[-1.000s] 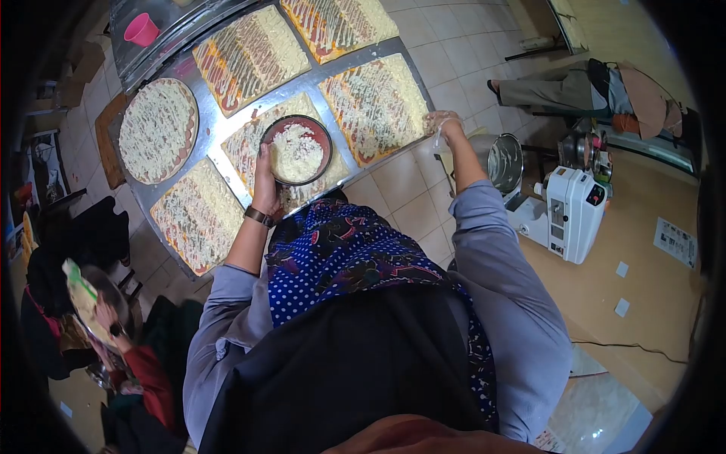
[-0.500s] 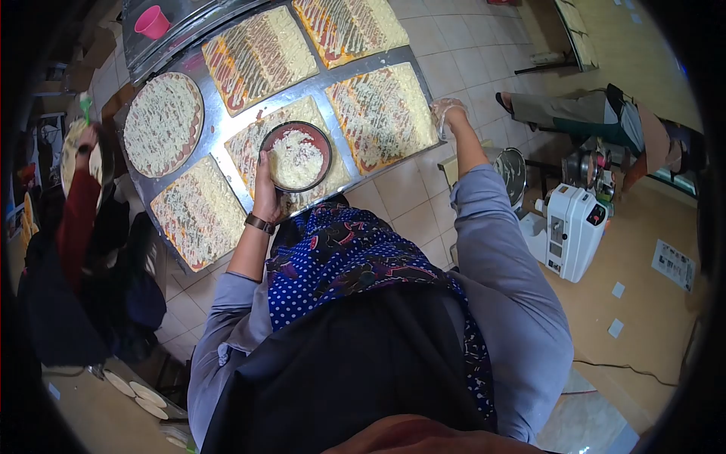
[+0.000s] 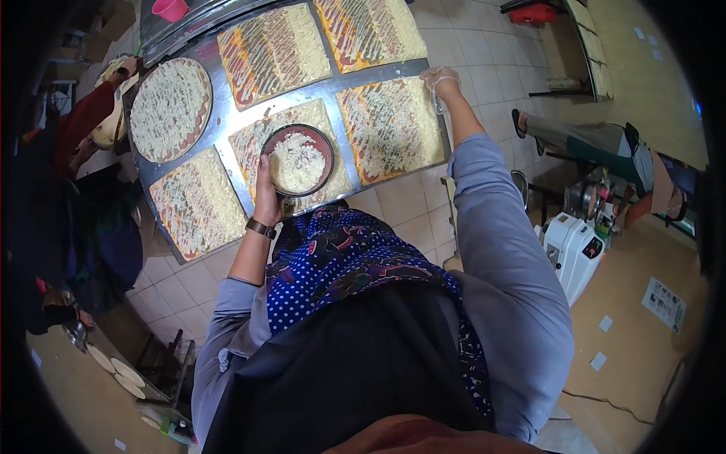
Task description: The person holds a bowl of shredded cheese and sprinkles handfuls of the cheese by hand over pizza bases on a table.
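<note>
My left hand (image 3: 265, 194) grips the near-left side of a round bowl (image 3: 325, 145) with a reddish inside and dark rim. Grated cheese (image 3: 296, 166) lies in the bowl. Beneath it is a rectangular topped pizza (image 3: 249, 145), partly covered. My right hand (image 3: 441, 80), in a clear plastic glove, is at the far right corner of another rectangular pizza (image 3: 386, 125), which carries white sauce stripes and a cheese-covered strip. Its fingers look curled inward; what they hold, if anything, is hidden.
A metal table (image 3: 227, 144) bears more rectangular pizzas (image 3: 276, 57) and a round pizza (image 3: 171, 110). A pink cup (image 3: 170, 9) stands at the back. A co-worker's red sleeve (image 3: 87, 117) is at left; another person (image 3: 582, 140) and a white machine (image 3: 572, 253) are at right.
My right hand has moved from the pizza's right edge up to its far corner. My left hand still holds the bowl over the same pizza. The co-worker's arm at left has shifted.
</note>
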A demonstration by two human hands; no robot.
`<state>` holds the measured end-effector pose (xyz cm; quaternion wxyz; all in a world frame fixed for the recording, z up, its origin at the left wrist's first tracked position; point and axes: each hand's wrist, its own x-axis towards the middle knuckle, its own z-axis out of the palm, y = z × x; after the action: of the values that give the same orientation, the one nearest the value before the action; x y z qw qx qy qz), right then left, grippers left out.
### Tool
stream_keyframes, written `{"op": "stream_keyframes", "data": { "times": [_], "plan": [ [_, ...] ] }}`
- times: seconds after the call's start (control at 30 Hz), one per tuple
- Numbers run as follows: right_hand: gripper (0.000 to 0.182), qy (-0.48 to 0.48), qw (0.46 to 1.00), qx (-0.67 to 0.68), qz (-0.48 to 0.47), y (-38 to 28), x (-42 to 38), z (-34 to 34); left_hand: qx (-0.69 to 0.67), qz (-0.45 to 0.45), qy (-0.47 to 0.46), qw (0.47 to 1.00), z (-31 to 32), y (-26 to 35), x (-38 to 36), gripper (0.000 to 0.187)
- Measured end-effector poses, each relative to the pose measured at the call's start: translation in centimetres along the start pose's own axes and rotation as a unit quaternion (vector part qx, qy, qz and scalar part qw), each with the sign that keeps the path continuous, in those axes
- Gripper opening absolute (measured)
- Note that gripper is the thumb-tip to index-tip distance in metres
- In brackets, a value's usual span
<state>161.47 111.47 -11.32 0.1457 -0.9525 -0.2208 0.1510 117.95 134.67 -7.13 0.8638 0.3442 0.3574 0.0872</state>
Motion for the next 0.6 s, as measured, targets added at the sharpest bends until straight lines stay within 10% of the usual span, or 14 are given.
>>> {"op": "stream_keyframes", "data": {
  "times": [0.3, 0.47, 0.53, 0.6],
  "plan": [
    [0.013, -0.114, 0.988, -0.085, -0.059, -4.6, -1.4, -0.7, 0.020, 0.020, 0.016, 0.999, 0.7, -2.0, 1.0, 0.065],
    [0.023, -0.299, 0.928, 0.219, -0.033, -14.1, -9.3, -2.3, 0.122, 0.031, 0.012, 0.992, 3.9, -2.7, 2.5, 0.071],
    [0.022, -0.202, 0.848, 0.239, -0.428, -15.1, -12.4, 1.5, 0.133, 0.036, 0.010, 0.990, 5.4, -3.3, 3.1, 0.072],
    [0.027, -0.213, 0.891, 0.063, -0.395, -18.0, -16.5, 2.0, 0.146, 0.038, 0.004, 0.989, 6.8, -3.6, 3.4, 0.073]
  ]
}}
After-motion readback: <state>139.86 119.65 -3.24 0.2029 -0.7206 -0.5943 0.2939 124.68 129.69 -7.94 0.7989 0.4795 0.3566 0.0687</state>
